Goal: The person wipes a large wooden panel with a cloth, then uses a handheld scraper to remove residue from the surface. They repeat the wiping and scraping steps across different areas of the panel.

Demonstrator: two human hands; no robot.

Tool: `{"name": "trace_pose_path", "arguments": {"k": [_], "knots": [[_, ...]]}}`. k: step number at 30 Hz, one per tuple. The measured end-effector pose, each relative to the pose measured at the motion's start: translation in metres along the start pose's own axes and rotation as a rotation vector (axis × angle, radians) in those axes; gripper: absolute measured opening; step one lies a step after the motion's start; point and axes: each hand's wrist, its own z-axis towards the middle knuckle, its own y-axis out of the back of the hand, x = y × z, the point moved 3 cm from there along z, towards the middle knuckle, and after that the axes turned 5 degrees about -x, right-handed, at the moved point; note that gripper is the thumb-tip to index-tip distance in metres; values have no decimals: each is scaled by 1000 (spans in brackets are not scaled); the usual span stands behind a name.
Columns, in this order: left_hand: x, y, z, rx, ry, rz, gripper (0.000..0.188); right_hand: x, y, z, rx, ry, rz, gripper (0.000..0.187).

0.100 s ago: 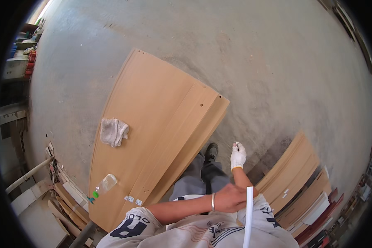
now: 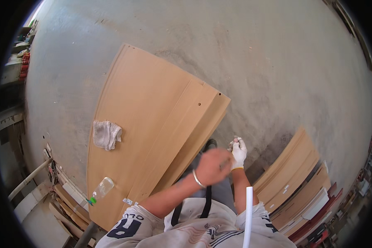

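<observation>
Beside a large wood-toned panel (image 2: 149, 103), 2 forearms (image 2: 173, 192) are held forward, the left slanted inward; boards (image 2: 291, 163) are stacked at right, a sleeve (image 2: 261, 219) is crossed by a white tube (image 2: 248, 219), a cloth (image 2: 107, 134) and bottle (image 2: 103, 188) are laid on the panel; the gloved right hand (image 2: 238, 155) is curled, the bare left hand (image 2: 213, 167) blurred, any grip impossible to tell

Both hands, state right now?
Left hand: blurred; open or closed, holding or not, can't be told.
Right hand, in white glove: fingers bent; can't tell if holding anything.
</observation>
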Motion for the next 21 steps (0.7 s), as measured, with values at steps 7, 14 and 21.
{"name": "trace_pose_path", "arguments": {"k": [7, 14, 21], "knots": [[167, 75, 63, -448, 235, 911, 47, 115, -93, 3, 287, 162, 268, 24], [178, 67, 73, -381, 302, 946, 57, 163, -166, 48, 409, 324, 143, 16], [177, 71, 72, -359, 344, 990, 57, 166, -177, 57, 377, 495, -153, 14]]}}
